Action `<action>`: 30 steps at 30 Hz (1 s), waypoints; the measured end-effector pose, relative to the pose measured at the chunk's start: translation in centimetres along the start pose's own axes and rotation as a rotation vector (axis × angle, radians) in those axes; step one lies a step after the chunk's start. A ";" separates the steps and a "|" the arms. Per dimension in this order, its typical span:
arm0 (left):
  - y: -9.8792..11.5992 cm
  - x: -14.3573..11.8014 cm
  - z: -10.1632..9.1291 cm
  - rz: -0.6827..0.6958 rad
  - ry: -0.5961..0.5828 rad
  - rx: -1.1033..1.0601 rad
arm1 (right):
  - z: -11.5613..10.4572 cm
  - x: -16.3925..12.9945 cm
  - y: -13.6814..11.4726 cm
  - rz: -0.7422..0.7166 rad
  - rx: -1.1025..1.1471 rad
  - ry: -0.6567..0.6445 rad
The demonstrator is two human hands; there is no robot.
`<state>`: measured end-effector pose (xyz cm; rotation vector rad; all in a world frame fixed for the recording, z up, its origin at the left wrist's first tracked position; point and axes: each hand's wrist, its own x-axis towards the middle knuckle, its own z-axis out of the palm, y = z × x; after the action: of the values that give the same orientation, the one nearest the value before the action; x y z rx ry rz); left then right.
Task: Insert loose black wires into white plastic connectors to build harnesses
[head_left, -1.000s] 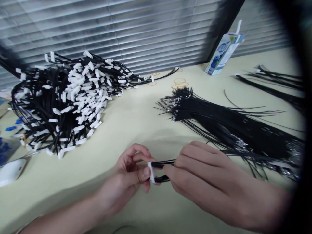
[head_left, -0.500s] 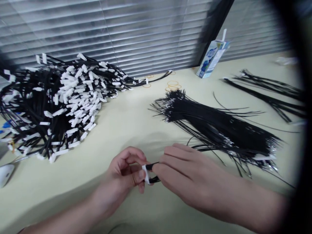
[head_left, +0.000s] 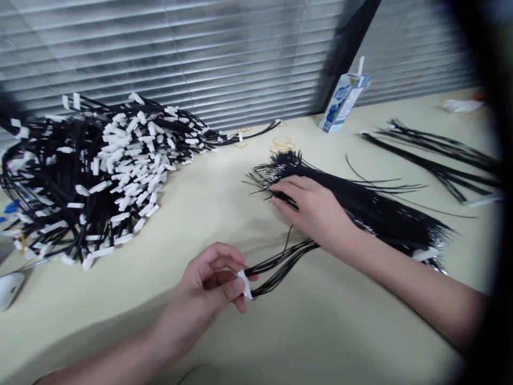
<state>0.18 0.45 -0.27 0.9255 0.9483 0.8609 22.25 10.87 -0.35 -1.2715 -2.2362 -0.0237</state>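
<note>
Between the thumb and fingers of my left hand (head_left: 218,278) is a small white connector (head_left: 245,284), tilted over the table. Two groups of thin black wires run from its right side toward my right forearm, which hides their far part. My right hand (head_left: 310,208) has its thumb and forefinger closing at the left end of a thick bundle of loose black wires (head_left: 385,206). A black wire seems to be in that pinch, though the fingertips partly cover it. Silvery tips show at both ends of the bundle.
At the left lies a large heap of black cables with white connectors (head_left: 132,160). Yellow rubber bands (head_left: 282,143) and a blue-and-white drink carton (head_left: 343,104) stand near the window blinds. More black cables (head_left: 433,160) lie far right. A white computer mouse (head_left: 10,289) sits at the left edge.
My right hand has left the wires by the connector and moved up to the loose bundle's left end. My left hand still holds the connector, and its wires now show more fully.
</note>
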 end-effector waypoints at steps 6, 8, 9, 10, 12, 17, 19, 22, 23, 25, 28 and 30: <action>0.0 0.1 0.2 0.001 0.005 0.001 | 2.4 0.8 2.5 -0.045 -0.116 -0.025; 0.0 0.1 0.2 0.003 0.003 -0.007 | 2.3 0.9 2.3 -0.046 -0.115 -0.011; 0.1 0.1 0.2 0.002 0.002 -0.008 | 2.3 0.9 2.2 -0.044 -0.112 -0.003; 0.1 0.1 0.1 -0.001 0.002 -0.004 | 2.2 0.9 2.1 -0.041 -0.107 0.006; 0.0 0.1 0.0 -0.006 0.004 0.004 | 2.0 0.9 1.9 -0.034 -0.085 0.031; -0.1 0.0 -0.1 0.010 -0.010 -0.033 | 0.6 0.9 0.3 0.018 0.124 0.139; -0.1 0.1 0.0 0.013 -0.006 -0.050 | -0.6 0.6 -1.2 0.087 0.346 0.210; 0.0 0.1 0.2 0.012 0.022 -0.070 | -2.9 -0.6 -4.0 0.065 0.483 0.237; 0.0 0.2 0.2 0.014 0.026 -0.081 | -3.6 -1.2 -4.9 0.001 0.468 0.219; 0.2 0.1 0.3 0.022 0.023 -0.111 | -4.7 -2.5 -6.4 -0.182 0.412 0.163; 0.4 0.1 0.2 0.023 0.010 -0.171 | -5.0 -3.9 -7.9 -0.363 0.329 0.037; 0.4 0.1 0.2 0.025 0.011 -0.211 | -4.7 -4.3 -8.3 -0.433 0.281 -0.056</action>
<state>0.35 0.64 0.10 0.7528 0.8391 0.9682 19.49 1.59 3.61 -0.6360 -2.4196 0.1592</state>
